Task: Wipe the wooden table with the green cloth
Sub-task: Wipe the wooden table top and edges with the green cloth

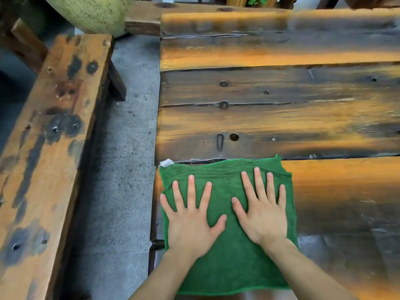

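The green cloth (227, 260) lies spread flat on the near left corner of the wooden table (281, 118), with a small white tag at its far left corner. My left hand (191, 219) presses flat on the cloth's left half, fingers spread. On the cloth's right half rests my right hand (263, 213), also flat with fingers apart. Neither hand grips the cloth; both palms lie on top of it. The table is made of dark, orange-streaked planks with holes and cracks.
A worn wooden bench (49, 135) runs along the left, separated from the table by a strip of grey concrete floor (121, 169). A large speckled pale-green pot (95, 14) stands at the far left behind the table's corner.
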Available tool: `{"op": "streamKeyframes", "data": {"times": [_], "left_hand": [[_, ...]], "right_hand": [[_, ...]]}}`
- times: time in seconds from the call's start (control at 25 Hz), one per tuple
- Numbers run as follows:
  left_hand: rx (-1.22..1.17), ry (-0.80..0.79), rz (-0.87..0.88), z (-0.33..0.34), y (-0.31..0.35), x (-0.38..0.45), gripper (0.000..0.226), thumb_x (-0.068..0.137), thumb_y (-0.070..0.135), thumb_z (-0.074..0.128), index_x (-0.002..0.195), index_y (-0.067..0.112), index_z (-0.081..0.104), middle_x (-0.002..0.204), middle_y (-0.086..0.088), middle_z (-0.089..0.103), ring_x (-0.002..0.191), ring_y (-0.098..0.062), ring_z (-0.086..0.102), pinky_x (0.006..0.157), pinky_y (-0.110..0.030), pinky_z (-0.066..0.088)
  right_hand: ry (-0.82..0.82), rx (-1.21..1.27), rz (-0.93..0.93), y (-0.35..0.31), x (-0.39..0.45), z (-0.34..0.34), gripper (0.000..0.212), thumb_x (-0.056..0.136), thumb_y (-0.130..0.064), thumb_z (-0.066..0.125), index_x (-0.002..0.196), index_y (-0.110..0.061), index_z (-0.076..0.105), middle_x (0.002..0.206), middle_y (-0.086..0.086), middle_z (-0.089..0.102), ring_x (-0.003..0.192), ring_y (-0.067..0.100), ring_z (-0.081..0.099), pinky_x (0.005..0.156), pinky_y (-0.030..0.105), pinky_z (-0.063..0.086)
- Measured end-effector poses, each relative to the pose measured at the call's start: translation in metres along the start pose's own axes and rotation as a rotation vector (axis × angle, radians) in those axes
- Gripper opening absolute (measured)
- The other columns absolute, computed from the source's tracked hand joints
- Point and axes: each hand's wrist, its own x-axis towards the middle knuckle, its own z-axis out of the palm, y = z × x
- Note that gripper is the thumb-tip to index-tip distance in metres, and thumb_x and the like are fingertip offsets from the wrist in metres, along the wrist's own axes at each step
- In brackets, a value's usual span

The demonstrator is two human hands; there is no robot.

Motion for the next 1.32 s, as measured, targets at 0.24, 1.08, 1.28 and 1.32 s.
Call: {"op": "streamKeyframes", "data": {"times": [0.24,1.08,1.28,1.32], "left_hand": [[0.05,0.025,-0.032,-0.013,-0.004,0.089,0.087,0.086,0.083,0.019,0.16,0.036,0.013,0.169,-0.011,-0.003,0.151,-0.049,-0.005,0.111,-0.077,0.0],[0.049,0.038,-0.13,-0.084,-0.03,0.409,0.078,0.086,0.083,0.008,0.154,0.051,-0.015,0.165,0.002,-0.026,0.151,-0.039,-0.021,0.115,-0.07,-0.006],[0.008,0.014,-0.161,-0.104,-0.051,0.489,0.074,0.089,0.083,0.01,0.153,0.054,-0.012,0.165,0.005,-0.025,0.151,-0.036,-0.022,0.116,-0.068,-0.009],[0.0,0.014,-0.167,-0.108,-0.056,0.507,0.074,0.089,0.083,0.011,0.153,0.055,-0.011,0.165,0.006,-0.025,0.151,-0.035,-0.022,0.115,-0.067,-0.01]], "right_hand": [[-0.025,0.02,0.02,-0.002,0.084,-0.017,0.075,0.088,-0.072,0.002,0.155,-0.041,-0.014,0.162,-0.006,-0.024,0.149,0.023,-0.024,0.119,0.054,-0.011],[0.039,0.044,-0.106,-0.014,0.414,-0.072,0.072,0.094,-0.07,0.006,0.155,-0.04,-0.013,0.164,-0.004,-0.021,0.151,0.024,-0.019,0.119,0.054,-0.01],[0.023,0.052,-0.123,-0.032,0.494,-0.083,0.072,0.094,-0.071,0.007,0.156,-0.04,-0.012,0.164,-0.004,-0.021,0.151,0.025,-0.019,0.12,0.054,-0.01],[0.025,0.051,-0.126,-0.036,0.512,-0.086,0.072,0.093,-0.071,0.007,0.156,-0.04,-0.012,0.164,-0.004,-0.021,0.151,0.025,-0.019,0.12,0.054,-0.01]]}}
